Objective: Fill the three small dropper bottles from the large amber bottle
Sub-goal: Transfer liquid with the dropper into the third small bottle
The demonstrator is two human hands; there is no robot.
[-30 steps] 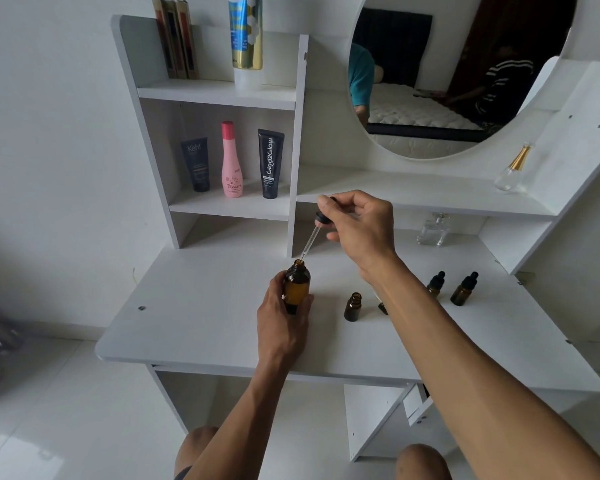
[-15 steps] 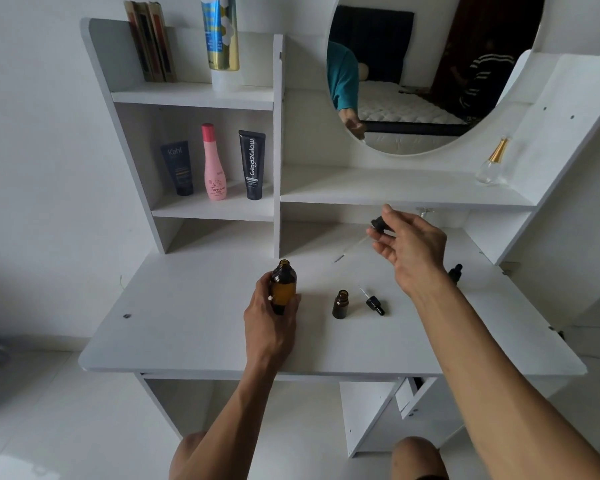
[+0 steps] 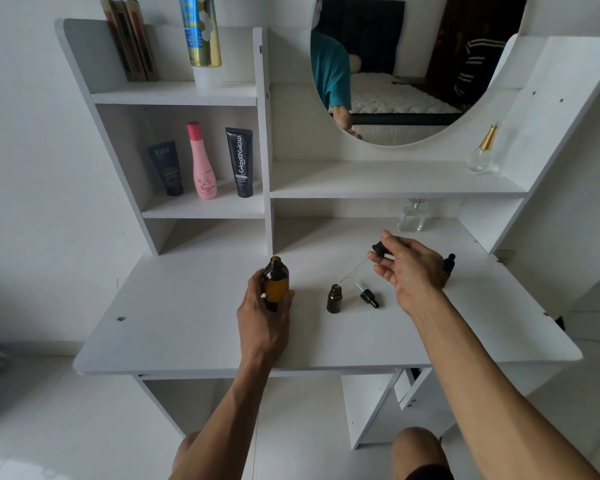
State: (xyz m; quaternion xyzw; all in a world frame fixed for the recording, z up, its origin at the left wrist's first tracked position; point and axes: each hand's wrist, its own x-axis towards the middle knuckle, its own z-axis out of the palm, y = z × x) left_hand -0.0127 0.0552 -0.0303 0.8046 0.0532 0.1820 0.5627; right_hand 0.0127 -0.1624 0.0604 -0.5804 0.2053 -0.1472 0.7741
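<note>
The large amber bottle (image 3: 275,284) stands uncapped on the white desk (image 3: 194,327), and my left hand (image 3: 262,317) grips it from the near side. My right hand (image 3: 407,271) pinches the black bulb of the large dropper (image 3: 364,263); its glass tube slants down to the left, tip just above the open small amber bottle (image 3: 334,298). A small dropper cap (image 3: 368,295) lies on the desk beside that bottle. Another capped small bottle (image 3: 447,268) shows partly behind my right hand.
Two clear perfume bottles (image 3: 411,216) (image 3: 482,152) stand at the back right, one under and one on the shelf. Tubes and a pink bottle (image 3: 203,161) sit on the left shelves. A round mirror (image 3: 395,71) is above. My knees are under the desk's front edge.
My right hand drew the large dropper out of the large amber bottle and carried it right, then lowered its tip toward the open small bottle. My left hand kept its grip.
</note>
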